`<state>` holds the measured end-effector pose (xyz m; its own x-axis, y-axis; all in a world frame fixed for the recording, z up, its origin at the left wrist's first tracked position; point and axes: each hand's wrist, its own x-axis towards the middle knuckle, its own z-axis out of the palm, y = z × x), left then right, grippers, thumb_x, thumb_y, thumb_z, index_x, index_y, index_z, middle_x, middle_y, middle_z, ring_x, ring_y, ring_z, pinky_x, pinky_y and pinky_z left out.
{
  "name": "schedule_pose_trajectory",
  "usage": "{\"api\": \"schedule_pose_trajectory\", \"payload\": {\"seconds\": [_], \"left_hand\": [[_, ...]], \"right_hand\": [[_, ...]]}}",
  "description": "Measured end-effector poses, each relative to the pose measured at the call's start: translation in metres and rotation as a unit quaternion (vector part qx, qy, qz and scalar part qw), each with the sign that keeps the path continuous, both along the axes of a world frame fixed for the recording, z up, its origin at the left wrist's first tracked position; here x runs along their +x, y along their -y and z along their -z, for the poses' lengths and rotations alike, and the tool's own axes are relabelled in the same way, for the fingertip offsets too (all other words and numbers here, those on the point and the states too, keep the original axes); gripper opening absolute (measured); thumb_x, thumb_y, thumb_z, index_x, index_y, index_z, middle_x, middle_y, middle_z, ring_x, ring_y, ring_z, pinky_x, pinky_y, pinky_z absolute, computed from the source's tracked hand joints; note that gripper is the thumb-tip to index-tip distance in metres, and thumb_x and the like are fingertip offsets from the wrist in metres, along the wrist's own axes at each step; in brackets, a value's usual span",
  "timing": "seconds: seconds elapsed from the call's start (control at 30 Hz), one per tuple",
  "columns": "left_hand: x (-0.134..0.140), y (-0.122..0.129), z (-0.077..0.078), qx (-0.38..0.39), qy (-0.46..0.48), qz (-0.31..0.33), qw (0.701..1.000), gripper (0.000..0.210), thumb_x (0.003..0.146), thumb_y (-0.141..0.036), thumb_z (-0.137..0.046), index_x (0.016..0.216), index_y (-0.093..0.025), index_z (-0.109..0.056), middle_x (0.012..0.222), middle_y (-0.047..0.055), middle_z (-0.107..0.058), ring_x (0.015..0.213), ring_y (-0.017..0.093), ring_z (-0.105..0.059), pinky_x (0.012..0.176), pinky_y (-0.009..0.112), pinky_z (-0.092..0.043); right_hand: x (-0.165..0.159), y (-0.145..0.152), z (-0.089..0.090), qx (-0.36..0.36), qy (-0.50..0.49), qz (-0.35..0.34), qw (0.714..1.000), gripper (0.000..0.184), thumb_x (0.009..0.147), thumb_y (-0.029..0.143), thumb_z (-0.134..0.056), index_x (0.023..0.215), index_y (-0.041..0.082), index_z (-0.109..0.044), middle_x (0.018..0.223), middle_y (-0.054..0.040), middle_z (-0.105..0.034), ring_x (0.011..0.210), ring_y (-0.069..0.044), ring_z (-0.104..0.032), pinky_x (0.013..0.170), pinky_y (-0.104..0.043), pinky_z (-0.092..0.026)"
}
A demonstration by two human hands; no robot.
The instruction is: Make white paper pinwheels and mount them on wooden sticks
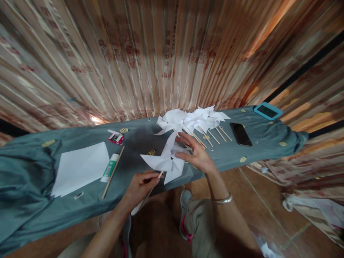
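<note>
A white paper pinwheel point(168, 157) with a shiny round pin at its centre is held over the front part of the cloth-covered table. My left hand point(143, 184) is closed around its thin wooden stick, just below the blades. At the pinwheel's right side is my right hand point(195, 153), fingers apart and curved, with the thumb and fingertips at the edges of the blades. Whether those fingertips press on the paper I cannot tell. Just behind lie several finished white pinwheels point(192, 121) in an overlapping row, sticks towards me.
The narrow table has a grey-green cloth point(80, 134). On its left lie white paper sheets point(82, 166), a glue stick point(109, 167), a loose wooden stick point(113, 172) and a small red-and-white packet point(116, 137). To the right are a black phone point(241, 134) and a blue-framed device point(268, 111). A curtain point(150, 61) hangs behind.
</note>
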<state>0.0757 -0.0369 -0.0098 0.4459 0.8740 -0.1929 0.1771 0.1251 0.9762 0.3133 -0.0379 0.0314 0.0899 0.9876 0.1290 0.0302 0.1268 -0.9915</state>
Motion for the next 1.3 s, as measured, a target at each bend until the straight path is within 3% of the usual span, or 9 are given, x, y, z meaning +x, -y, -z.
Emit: {"api": "schedule_pose_trajectory", "payload": {"seconds": [0.1, 0.27, 0.4, 0.67, 1.1, 1.3], "left_hand": [[-0.001, 0.001, 0.000, -0.005, 0.005, -0.005, 1.000, 0.022, 0.065, -0.034, -0.074, 0.080, -0.020, -0.082, 0.081, 0.008, -0.075, 0.076, 0.020, -0.065, 0.071, 0.028, -0.049], [-0.001, 0.002, 0.000, 0.005, 0.004, -0.008, 1.000, 0.021, 0.065, -0.035, -0.074, 0.080, -0.021, -0.082, 0.080, 0.007, -0.074, 0.074, 0.019, -0.064, 0.069, 0.026, -0.048], [-0.001, 0.002, 0.001, 0.022, -0.012, -0.006, 1.000, 0.022, 0.066, -0.037, -0.074, 0.079, -0.022, -0.082, 0.075, 0.006, -0.074, 0.070, 0.018, -0.062, 0.066, 0.026, -0.047], [0.001, 0.005, 0.007, 0.026, -0.003, -0.009, 1.000, 0.021, 0.068, -0.037, -0.074, 0.079, -0.020, -0.082, 0.077, 0.007, -0.073, 0.070, 0.017, -0.061, 0.065, 0.025, -0.047], [0.002, 0.005, 0.008, 0.022, 0.001, 0.009, 1.000, 0.020, 0.069, -0.034, -0.073, 0.079, -0.019, -0.082, 0.071, 0.005, -0.067, 0.067, 0.016, -0.058, 0.062, 0.024, -0.043], [0.002, 0.005, 0.011, 0.044, -0.009, 0.031, 0.999, 0.019, 0.073, -0.033, -0.069, 0.080, -0.019, -0.081, 0.073, 0.005, -0.068, 0.070, 0.017, -0.059, 0.066, 0.026, -0.044]], "right_hand": [[0.001, 0.000, 0.003, -0.054, -0.030, -0.026, 0.998, 0.072, 0.059, 0.023, -0.087, 0.126, 0.025, -0.060, 0.097, -0.0039, -0.075, 0.101, -0.023, -0.068, 0.088, -0.036, -0.054], [0.001, -0.002, 0.007, -0.102, -0.100, -0.048, 0.989, 0.071, 0.056, 0.018, -0.088, 0.120, 0.025, -0.060, 0.087, 0.0002, -0.076, 0.078, -0.016, -0.072, 0.072, -0.028, -0.056], [0.000, -0.001, 0.003, -0.115, -0.143, -0.076, 0.980, 0.065, 0.057, 0.018, -0.087, 0.115, 0.025, -0.061, 0.084, 0.0009, -0.076, 0.073, -0.016, -0.072, 0.068, -0.026, -0.057], [-0.003, -0.003, 0.008, -0.110, -0.111, -0.065, 0.986, 0.063, 0.052, 0.012, -0.087, 0.110, 0.022, -0.064, 0.078, 0.0012, -0.075, 0.065, -0.015, -0.070, 0.055, -0.022, -0.056], [0.000, -0.003, 0.010, -0.158, -0.108, -0.054, 0.980, 0.072, 0.049, 0.013, -0.086, 0.116, 0.020, -0.060, 0.074, 0.0014, -0.075, 0.061, -0.017, -0.069, 0.055, -0.024, -0.054], [-0.002, -0.006, 0.015, -0.157, -0.098, -0.040, 0.982, 0.064, 0.049, 0.013, -0.084, 0.108, 0.021, -0.061, 0.070, 0.0041, -0.073, 0.060, -0.015, -0.068, 0.057, -0.024, -0.054]]}}
